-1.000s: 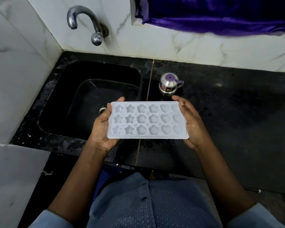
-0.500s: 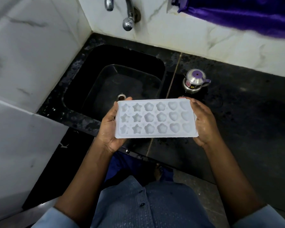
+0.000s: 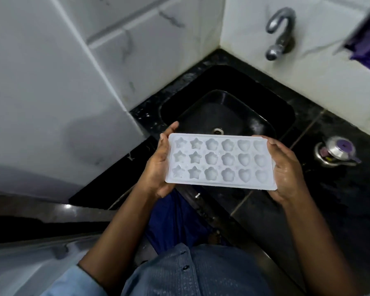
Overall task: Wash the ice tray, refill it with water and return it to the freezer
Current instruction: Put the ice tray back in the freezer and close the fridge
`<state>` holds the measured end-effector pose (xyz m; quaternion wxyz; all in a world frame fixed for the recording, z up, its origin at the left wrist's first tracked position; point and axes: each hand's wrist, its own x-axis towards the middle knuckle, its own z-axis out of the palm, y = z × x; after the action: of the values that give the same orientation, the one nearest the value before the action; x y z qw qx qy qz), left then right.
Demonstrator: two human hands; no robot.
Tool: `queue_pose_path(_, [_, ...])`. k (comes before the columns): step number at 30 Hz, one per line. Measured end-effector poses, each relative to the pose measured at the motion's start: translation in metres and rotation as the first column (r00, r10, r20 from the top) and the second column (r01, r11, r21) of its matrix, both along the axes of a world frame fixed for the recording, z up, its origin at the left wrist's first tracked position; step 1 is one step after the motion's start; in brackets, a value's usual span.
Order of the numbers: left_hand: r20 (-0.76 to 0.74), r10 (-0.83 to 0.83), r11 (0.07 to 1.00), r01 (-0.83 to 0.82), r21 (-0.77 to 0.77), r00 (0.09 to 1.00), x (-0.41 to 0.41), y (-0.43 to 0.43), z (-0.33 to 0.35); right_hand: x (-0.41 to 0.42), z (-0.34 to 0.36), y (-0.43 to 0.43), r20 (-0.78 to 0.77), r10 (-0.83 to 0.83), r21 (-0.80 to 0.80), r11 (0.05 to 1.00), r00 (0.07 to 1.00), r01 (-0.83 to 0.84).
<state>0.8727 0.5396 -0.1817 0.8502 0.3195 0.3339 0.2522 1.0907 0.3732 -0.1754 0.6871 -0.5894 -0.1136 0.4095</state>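
Both hands grip a white ice tray [image 3: 220, 162] level above the black counter [image 3: 340, 206]. The left hand [image 3: 158, 167] grasps one short end, the right hand [image 3: 286, 167] the other.

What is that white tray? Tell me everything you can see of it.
The ice tray is a white, plastic-looking rectangle with three rows of six moulds: stars, flowers, hearts, two columns each. It faces up, level, held before the black sink. The left hand grips one short end, the right hand the other. Whether it holds water is unclear.
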Motion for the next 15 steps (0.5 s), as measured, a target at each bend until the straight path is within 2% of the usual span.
queue_pose_path(8, [0.014,0.324,0.944,-0.324,0.060,0.946,-0.114,0.004,0.006,-0.076,0.005,0.068,0.046,0.297,0.000,0.955,0.954,-0.297])
queue_pose_path(11, [0.002,0.385,0.918,-0.383,0.108,0.923,-0.158,-0.009,0.011,-0.113,0.006,0.087,0.067,0.383,0.008,0.923,0.921,-0.385])
queue_pose_path(15, [-0.021,0.531,0.834,-0.519,0.185,0.847,-0.218,-0.031,0.010,-0.167,0.002,0.107,0.088,0.496,0.047,0.864,0.864,-0.501])
